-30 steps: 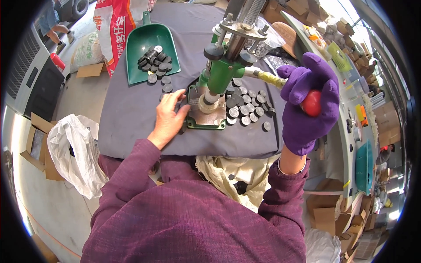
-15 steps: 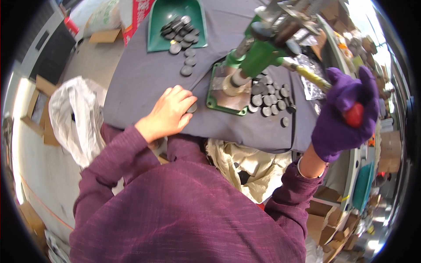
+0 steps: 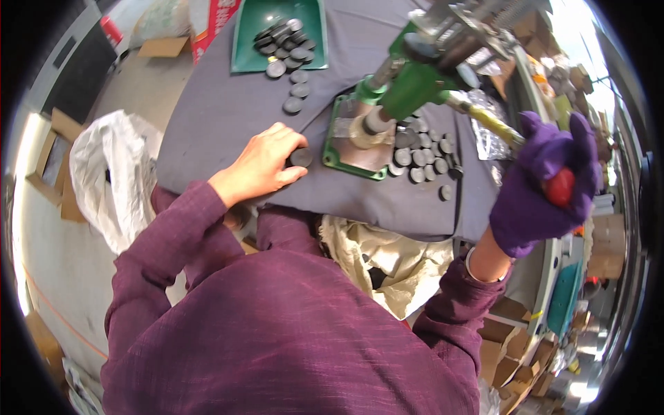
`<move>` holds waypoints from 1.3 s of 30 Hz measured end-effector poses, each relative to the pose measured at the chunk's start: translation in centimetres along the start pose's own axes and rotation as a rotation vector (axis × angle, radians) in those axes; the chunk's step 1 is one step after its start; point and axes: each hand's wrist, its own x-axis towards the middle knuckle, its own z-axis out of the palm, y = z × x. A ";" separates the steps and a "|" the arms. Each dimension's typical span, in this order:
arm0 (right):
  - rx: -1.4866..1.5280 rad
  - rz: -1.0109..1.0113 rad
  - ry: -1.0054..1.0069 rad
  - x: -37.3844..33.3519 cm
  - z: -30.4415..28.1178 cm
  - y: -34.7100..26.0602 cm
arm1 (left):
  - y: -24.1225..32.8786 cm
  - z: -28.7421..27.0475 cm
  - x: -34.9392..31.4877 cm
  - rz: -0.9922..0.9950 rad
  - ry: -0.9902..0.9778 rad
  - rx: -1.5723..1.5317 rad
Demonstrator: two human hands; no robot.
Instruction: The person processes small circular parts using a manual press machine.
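Note:
My bare left hand [image 3: 263,164] rests on the grey cloth near the table's front edge. Its thumb and fingers curl around a black round disc [image 3: 300,158], which shows at their tips. Right of it stands a green hand press [image 3: 404,97], its base plate [image 3: 339,146] carrying a pale round fitting under the ram. My right hand [image 3: 543,183], in a purple glove, is closed round the red knob [image 3: 559,187] of the press's yellow-wrapped lever [image 3: 490,120]. Several dark discs [image 3: 419,156] lie in a loose group to the right of the base.
A green scoop-shaped tray [image 3: 249,52] with more black discs stands at the far side, with several spilling toward me. Below the table's front edge hangs a cream sack [image 3: 408,266]. A white plastic bag [image 3: 104,180] stands left, cardboard boxes [image 3: 508,346] lower right.
My left hand has shifted slightly left and its grasp has opened a little, so more of the disc shows. My right hand stays on the lever knob. The whole view has shifted slightly.

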 end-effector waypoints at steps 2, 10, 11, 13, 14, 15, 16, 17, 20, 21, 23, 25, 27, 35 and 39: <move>0.000 -0.012 -0.039 0.1 0.1 -0.2 | 1.1 0.6 1.1 -0.020 0.061 -0.042; 0.007 -0.017 -0.051 0.3 0.0 -0.5 | 3.3 3.8 6.3 -0.186 0.231 -0.274; -0.015 -0.013 -0.040 0.3 0.0 -0.5 | 3.2 4.3 6.6 -0.241 0.232 -0.301; -0.025 -0.024 -0.036 0.3 -0.1 -0.4 | 3.2 4.8 7.3 -0.244 0.225 -0.273; -0.021 -0.032 -0.044 0.3 -0.1 -0.3 | 3.2 5.0 7.4 -0.256 0.221 -0.241; -0.017 -0.040 -0.053 0.3 -0.2 -0.3 | 3.0 5.1 7.5 -0.255 0.222 -0.240; -0.015 -0.042 -0.052 0.3 -0.1 -0.3 | 2.8 5.3 7.7 -0.213 0.251 -0.179; -0.047 -0.028 -0.050 0.3 0.0 -0.4 | 2.5 5.5 7.9 -0.171 0.281 -0.118; -0.074 -0.012 -0.043 0.2 0.0 -0.5 | 2.1 6.3 8.5 -0.163 0.304 -0.147; -0.070 -0.009 -0.036 0.2 0.0 -0.5 | 2.1 6.5 8.6 -0.162 0.305 -0.146; -0.074 -0.007 -0.033 0.1 0.1 -0.5 | 2.2 6.9 8.9 -0.160 0.327 -0.164; -0.079 -0.007 -0.029 0.0 0.1 -0.6 | 2.4 7.2 9.3 -0.173 0.310 -0.178; -0.071 0.000 -0.062 -0.4 -0.1 -0.6 | 2.6 7.3 9.6 -0.189 0.294 -0.191; -0.138 -0.035 -0.051 -3.9 -0.3 -0.9 | 2.6 7.0 9.7 -0.178 0.300 -0.158; -0.132 -0.046 -0.047 -3.8 -0.1 -0.9 | 2.2 7.1 9.7 -0.184 0.299 -0.156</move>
